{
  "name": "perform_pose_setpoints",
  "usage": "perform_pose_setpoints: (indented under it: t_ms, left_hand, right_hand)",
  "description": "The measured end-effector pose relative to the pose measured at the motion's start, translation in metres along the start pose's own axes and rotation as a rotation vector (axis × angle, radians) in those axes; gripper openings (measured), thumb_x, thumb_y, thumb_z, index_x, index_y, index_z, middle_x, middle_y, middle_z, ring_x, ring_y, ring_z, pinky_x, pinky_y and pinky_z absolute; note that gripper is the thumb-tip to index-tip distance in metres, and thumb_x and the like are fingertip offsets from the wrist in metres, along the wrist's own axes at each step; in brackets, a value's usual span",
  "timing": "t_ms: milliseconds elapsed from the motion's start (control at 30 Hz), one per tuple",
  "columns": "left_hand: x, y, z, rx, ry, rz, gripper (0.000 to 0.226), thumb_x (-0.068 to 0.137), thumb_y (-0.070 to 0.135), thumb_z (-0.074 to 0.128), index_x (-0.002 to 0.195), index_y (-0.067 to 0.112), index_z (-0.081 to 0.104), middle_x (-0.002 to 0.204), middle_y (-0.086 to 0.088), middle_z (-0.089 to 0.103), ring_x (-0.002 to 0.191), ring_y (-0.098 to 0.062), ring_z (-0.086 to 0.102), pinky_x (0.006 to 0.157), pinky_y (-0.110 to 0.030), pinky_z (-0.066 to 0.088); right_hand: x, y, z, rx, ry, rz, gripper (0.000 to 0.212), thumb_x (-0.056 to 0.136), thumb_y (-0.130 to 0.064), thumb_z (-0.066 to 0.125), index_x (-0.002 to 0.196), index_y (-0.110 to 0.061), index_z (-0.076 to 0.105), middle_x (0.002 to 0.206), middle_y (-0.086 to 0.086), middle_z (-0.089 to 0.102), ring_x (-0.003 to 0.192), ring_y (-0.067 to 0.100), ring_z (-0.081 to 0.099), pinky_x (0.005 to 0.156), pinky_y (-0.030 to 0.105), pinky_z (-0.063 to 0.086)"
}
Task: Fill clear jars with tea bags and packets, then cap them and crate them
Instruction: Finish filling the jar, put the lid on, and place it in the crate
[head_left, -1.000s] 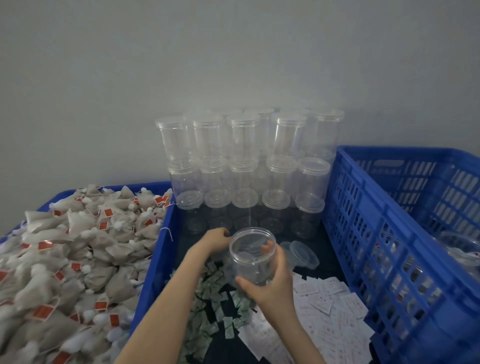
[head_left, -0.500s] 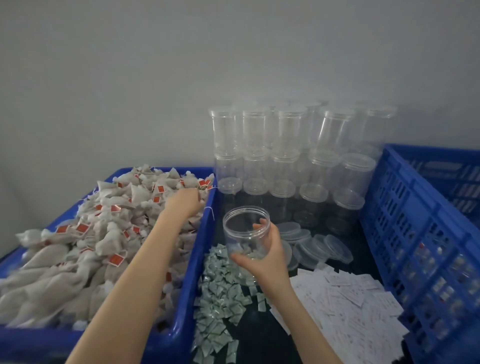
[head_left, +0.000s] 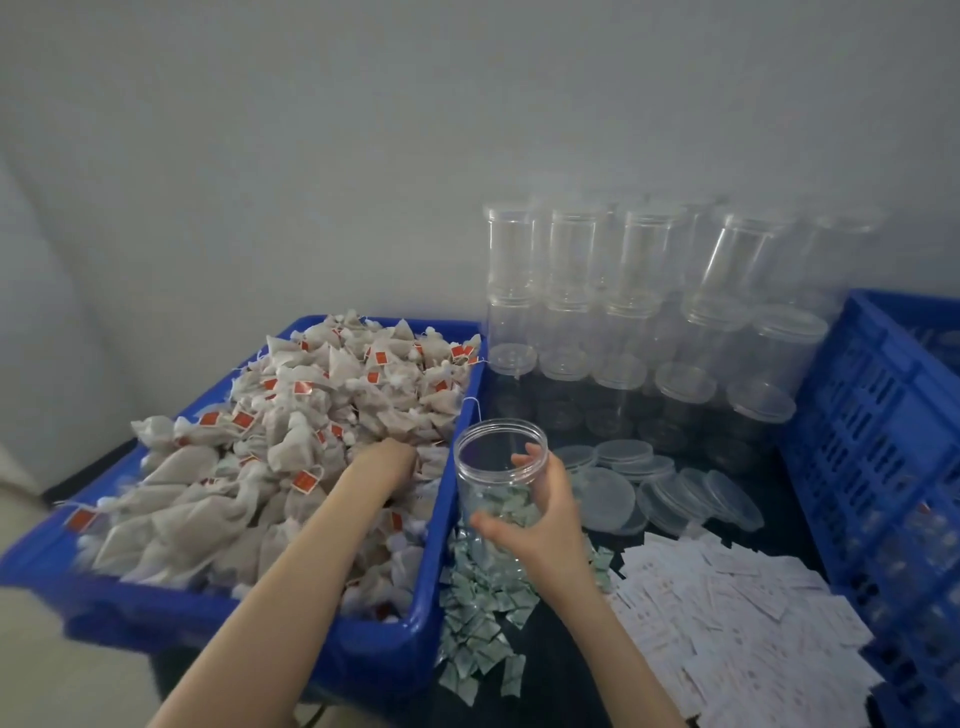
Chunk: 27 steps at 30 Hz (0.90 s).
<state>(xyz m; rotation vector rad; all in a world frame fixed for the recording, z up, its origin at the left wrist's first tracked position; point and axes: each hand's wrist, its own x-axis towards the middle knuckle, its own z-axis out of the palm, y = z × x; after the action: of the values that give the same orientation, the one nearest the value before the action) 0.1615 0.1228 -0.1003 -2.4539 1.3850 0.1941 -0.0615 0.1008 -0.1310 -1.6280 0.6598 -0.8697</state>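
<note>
Holding open clear plastic jar (head_left: 500, 470) upright at frame centre, right hand (head_left: 540, 514) grip curled round it. Left hand (head_left: 387, 460) buried in beige tea bags (head_left: 291, 436) in blue tub (head_left: 374, 631), lower left; grip state unclear.

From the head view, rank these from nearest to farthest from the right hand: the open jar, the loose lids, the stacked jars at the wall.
1. Open jar: held in the right hand.
2. Loose lids: on the table just right of it.
3. Stacked jars: behind the lids, against the wall.
</note>
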Motion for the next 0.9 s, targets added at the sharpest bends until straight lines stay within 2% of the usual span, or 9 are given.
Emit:
perform_pose_setpoints:
  t_ms: [100,200,300,400,467,567,667,800,900]
  left_hand:
    - [-0.002,-0.007,0.004,-0.085,0.086,-0.058,0.021,0.092,0.012,0.051,0.109,0.013,0.064,0.116,-0.008,0.063,0.102,-0.025,0.061,0.080,-0.033,0.049]
    - [0.002,-0.017,0.004,-0.316,0.172,-0.035,0.004,0.090,0.019,0.059,0.093,0.017,0.058,0.100,-0.004,0.063,0.089,-0.020,0.059,0.075,-0.030,0.049]
    - [-0.003,-0.024,-0.005,-0.620,0.335,0.019,0.014,0.090,0.024,0.063,0.080,0.021,0.053,0.083,0.003,0.061,0.075,-0.012,0.057,0.069,-0.024,0.046]
    - [-0.021,-0.024,-0.024,-0.912,0.498,0.102,0.011,0.090,0.025,0.063,0.083,0.022,0.056,0.084,0.006,0.064,0.076,-0.007,0.062,0.064,-0.016,0.046]
    - [-0.035,-0.022,-0.039,-1.082,0.563,0.177,0.008,0.090,0.024,0.064,0.086,0.024,0.057,0.092,0.003,0.066,0.084,-0.008,0.065,0.067,-0.018,0.049]
    - [-0.058,-0.019,-0.063,-1.219,0.678,0.280,0.010,0.088,0.018,0.066,0.086,0.023,0.058,0.093,0.002,0.068,0.088,-0.012,0.067,0.076,-0.023,0.053]
    - [-0.076,-0.016,-0.082,-1.305,0.756,0.359,0.010,0.088,0.018,0.067,0.088,0.025,0.060,0.090,0.007,0.069,0.086,-0.007,0.069,0.078,-0.023,0.055]
    - [-0.089,-0.006,-0.092,-1.266,0.679,0.487,0.012,0.087,0.017,0.068,0.086,0.026,0.060,0.088,0.007,0.068,0.083,-0.006,0.068,0.077,-0.022,0.057]
    - [-0.091,0.004,-0.088,-0.943,0.376,0.634,0.014,0.088,0.016,0.065,0.087,0.029,0.059,0.092,0.010,0.067,0.087,-0.001,0.066,0.081,-0.018,0.054]
  right_hand:
    - [-0.003,0.002,0.002,0.001,-0.001,0.008,0.094,0.064,-0.017,0.093,0.141,-0.032,0.041,0.136,-0.015,0.054,0.125,-0.002,0.050,0.096,0.012,0.041]
    - [-0.005,0.004,0.004,0.000,-0.006,0.009,0.094,0.063,-0.021,0.092,0.141,-0.033,0.041,0.137,-0.016,0.053,0.125,-0.006,0.048,0.092,0.005,0.039]
    - [-0.006,0.005,0.006,0.008,-0.015,0.016,0.096,0.060,-0.026,0.092,0.140,-0.033,0.041,0.140,-0.014,0.052,0.128,-0.004,0.048,0.093,0.004,0.039]
    - [-0.007,0.005,0.011,0.015,-0.025,0.032,0.101,0.051,-0.040,0.088,0.141,-0.034,0.040,0.141,-0.015,0.052,0.128,-0.005,0.046,0.093,0.005,0.036]
    - [-0.007,0.005,0.014,0.018,-0.028,0.037,0.102,0.049,-0.042,0.087,0.140,-0.034,0.041,0.139,-0.016,0.053,0.128,-0.006,0.047,0.092,0.004,0.037]
    - [-0.007,0.005,0.018,0.010,-0.036,0.031,0.094,0.049,-0.039,0.087,0.131,-0.042,0.043,0.130,-0.021,0.057,0.120,-0.011,0.051,0.086,0.001,0.041]
    - [-0.005,0.005,0.019,0.023,-0.032,0.026,0.090,0.052,-0.032,0.089,0.130,-0.040,0.045,0.127,-0.023,0.058,0.118,-0.012,0.051,0.086,0.000,0.040]
    - [-0.003,0.003,0.019,0.029,-0.030,0.012,0.091,0.054,-0.030,0.090,0.131,-0.041,0.044,0.125,-0.028,0.058,0.120,-0.012,0.051,0.088,-0.001,0.039]
    - [-0.003,0.001,0.020,0.040,-0.009,-0.007,0.090,0.054,-0.031,0.090,0.131,-0.041,0.045,0.129,-0.021,0.060,0.123,-0.004,0.053,0.096,0.010,0.043]
